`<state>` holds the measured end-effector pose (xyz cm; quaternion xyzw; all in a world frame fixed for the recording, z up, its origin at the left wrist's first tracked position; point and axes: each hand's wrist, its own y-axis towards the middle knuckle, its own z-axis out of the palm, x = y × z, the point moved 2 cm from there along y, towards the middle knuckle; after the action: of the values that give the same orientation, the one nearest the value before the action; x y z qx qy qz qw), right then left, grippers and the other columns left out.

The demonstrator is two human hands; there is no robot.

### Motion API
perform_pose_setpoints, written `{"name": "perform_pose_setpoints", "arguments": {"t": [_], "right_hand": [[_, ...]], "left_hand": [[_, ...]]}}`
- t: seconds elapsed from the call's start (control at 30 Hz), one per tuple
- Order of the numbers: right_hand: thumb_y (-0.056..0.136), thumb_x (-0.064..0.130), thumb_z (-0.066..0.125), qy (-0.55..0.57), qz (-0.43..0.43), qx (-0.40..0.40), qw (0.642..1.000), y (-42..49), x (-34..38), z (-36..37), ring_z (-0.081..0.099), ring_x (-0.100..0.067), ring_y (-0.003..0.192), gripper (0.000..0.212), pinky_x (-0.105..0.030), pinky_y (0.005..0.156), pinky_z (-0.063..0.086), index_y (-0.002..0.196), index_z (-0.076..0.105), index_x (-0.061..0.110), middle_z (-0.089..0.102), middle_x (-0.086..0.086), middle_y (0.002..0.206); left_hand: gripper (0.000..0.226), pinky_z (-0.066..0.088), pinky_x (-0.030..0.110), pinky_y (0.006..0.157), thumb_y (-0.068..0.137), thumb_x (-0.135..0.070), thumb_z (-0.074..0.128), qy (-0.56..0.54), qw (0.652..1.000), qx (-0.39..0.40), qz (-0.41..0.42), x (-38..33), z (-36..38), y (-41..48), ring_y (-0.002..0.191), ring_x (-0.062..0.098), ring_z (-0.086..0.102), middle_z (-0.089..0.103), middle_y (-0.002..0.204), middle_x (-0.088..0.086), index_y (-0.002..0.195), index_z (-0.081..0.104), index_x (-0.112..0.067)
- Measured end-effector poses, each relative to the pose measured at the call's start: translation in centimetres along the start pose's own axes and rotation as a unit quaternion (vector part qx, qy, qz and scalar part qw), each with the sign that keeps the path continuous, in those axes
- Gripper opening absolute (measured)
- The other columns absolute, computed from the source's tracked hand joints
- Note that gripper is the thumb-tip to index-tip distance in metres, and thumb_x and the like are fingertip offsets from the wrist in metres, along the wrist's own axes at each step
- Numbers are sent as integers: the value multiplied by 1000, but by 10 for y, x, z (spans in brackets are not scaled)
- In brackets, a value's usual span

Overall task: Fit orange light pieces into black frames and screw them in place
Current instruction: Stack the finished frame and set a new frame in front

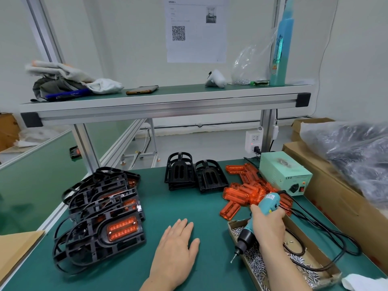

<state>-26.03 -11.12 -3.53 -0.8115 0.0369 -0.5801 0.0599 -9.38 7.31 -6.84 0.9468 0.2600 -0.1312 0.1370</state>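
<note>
The left hand (176,244) lies palm down on the green table (189,206) near its front edge, fingers straight and slightly spread, holding nothing. The right hand (267,223) is wrapped round a teal electric screwdriver (245,238), whose bit points down and left over a cardboard tray of screws (232,225) at the front right corner.

The orange light pieces (245,192) lie heaped towards the right edge, just beside a pale green power box (285,173) marked "LED". Two stacks of empty black frames (180,171) stand at the middle of the far edge. Fitted frames (105,217), with orange showing in them, are piled along the left edge.

A printed sheet (196,28) on the wall carries a QR code; its text is too small to read.
</note>
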Motion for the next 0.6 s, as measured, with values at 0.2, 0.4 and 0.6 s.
{"name": "perform_pose_setpoints", "arguments": {"t": [0.2,0.4,0.6], "right_hand": [[93,34,66,3,-2,1,1000,2,-2,1,58,-36,87,69,-43,79,49,142,30,1,57,-19,104],[93,34,66,4,-4,-8,1000,4,-3,2,56,-35,88,67,-42,79,47,140,32,0,55,-17,102],[94,34,66,4,-6,-8,1000,5,-4,2,54,-34,86,68,-38,75,42,140,32,0,53,-16,101]], "left_hand": [[59,-5,25,122,102,-54,24,1,1000,6,0,0,0,0,150,1,2,13,164,-15,156,21,-31],[59,-5,25,122,102,-54,24,3,1000,7,0,0,0,0,150,1,2,12,164,-14,157,20,-31],[59,-4,26,123,102,-53,25,10,1000,12,0,-1,-1,1,150,3,3,13,164,-12,157,21,-30]]}}
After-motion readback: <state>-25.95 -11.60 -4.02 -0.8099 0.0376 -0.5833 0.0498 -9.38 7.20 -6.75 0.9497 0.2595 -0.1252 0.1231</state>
